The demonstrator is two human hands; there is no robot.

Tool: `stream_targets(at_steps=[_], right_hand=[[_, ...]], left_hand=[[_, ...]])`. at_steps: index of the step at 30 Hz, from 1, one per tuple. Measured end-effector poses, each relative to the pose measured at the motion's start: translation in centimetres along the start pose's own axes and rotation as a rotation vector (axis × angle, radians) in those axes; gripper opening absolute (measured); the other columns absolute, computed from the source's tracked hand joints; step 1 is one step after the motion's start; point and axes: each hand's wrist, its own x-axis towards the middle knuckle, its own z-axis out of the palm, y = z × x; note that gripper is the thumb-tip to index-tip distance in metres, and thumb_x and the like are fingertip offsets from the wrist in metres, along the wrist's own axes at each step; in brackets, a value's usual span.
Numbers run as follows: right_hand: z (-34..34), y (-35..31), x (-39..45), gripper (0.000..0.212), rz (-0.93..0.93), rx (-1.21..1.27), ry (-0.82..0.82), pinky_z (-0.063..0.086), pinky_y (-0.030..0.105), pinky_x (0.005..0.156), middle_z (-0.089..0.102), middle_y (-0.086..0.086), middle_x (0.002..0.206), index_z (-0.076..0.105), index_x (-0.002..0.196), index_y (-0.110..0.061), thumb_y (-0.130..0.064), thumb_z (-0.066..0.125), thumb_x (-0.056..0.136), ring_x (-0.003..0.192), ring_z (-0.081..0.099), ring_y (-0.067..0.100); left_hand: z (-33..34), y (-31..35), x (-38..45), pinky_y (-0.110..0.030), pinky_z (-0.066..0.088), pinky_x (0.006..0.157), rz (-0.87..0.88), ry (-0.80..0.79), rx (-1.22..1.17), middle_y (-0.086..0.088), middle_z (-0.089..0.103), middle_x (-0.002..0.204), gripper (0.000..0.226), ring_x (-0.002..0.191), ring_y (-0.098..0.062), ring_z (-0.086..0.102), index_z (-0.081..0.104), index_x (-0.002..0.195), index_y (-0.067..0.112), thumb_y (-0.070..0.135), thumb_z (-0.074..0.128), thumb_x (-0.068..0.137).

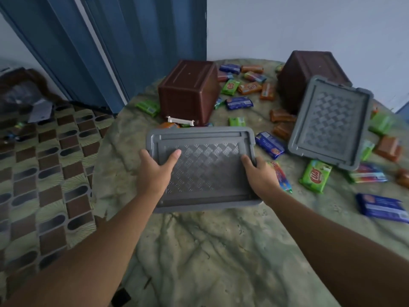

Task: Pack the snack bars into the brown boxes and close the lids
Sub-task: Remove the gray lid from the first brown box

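While both bare arms reach forward over the round table (199,262), the left hand (152,171) and right hand (259,176) clasp a grey lid (205,171) by its two short edges, thumbs lying on its patterned face, fingers curled beneath. Snack bars (315,176) lie scattered around and beyond it. Further off, a brown box (188,91) sits overturned just past the held lid, and a second brown box (309,74) stands at the right with another grey lid (329,122) leaning on it.
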Motion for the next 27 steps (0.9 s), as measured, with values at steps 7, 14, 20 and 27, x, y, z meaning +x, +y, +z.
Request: stream_targets(at_steps=[7,14,20,27], right_hand=[[-6.6,11.2,-4.9,0.039,-0.021,-0.043,-0.062,0.043,0.041,0.083,0.064,0.013,0.107,0.051,0.118,-0.019,-0.055,0.047,0.102,0.110,0.060,0.039],[-13.6,19.7,-8.0,0.042,-0.030,-0.309,-0.106,0.050,0.042,0.076,0.064,0.008,0.096,0.045,0.099,-0.021,-0.063,0.045,0.098,0.088,0.061,0.033],[-17.6,23.3,-8.3,0.042,0.011,-0.502,-0.047,0.046,0.040,0.072,0.063,0.010,0.098,0.048,0.099,-0.019,-0.061,0.044,0.095,0.093,0.063,0.035],[-20.7,26.5,-8.4,0.048,0.037,-0.650,-0.014,0.043,0.033,0.067,0.068,0.003,0.095,0.052,0.074,-0.026,-0.065,0.039,0.099,0.086,0.062,0.029]], left_hand=[[5.3,0.7,-12.9,-0.038,0.046,0.081,-0.088,-0.009,0.076,0.001,0.060,0.101,0.073,0.089,-0.024,0.058,0.038,0.115,0.014,0.060,0.079,0.078],[10.4,0.8,-23.0,-0.027,0.039,0.062,-0.147,-0.116,0.102,0.008,0.058,0.090,0.061,0.077,-0.005,0.056,0.039,0.108,0.017,0.056,0.078,0.082],[12.8,2.3,-24.7,-0.034,0.039,0.060,-0.113,-0.293,0.473,-0.001,0.058,0.085,0.078,0.076,-0.021,0.058,0.045,0.097,0.015,0.085,0.065,0.070],[14.1,3.1,-23.4,-0.032,0.050,0.069,0.066,-0.519,0.855,0.006,0.061,0.083,0.089,0.079,-0.016,0.061,0.056,0.088,0.022,0.105,0.043,0.057]])
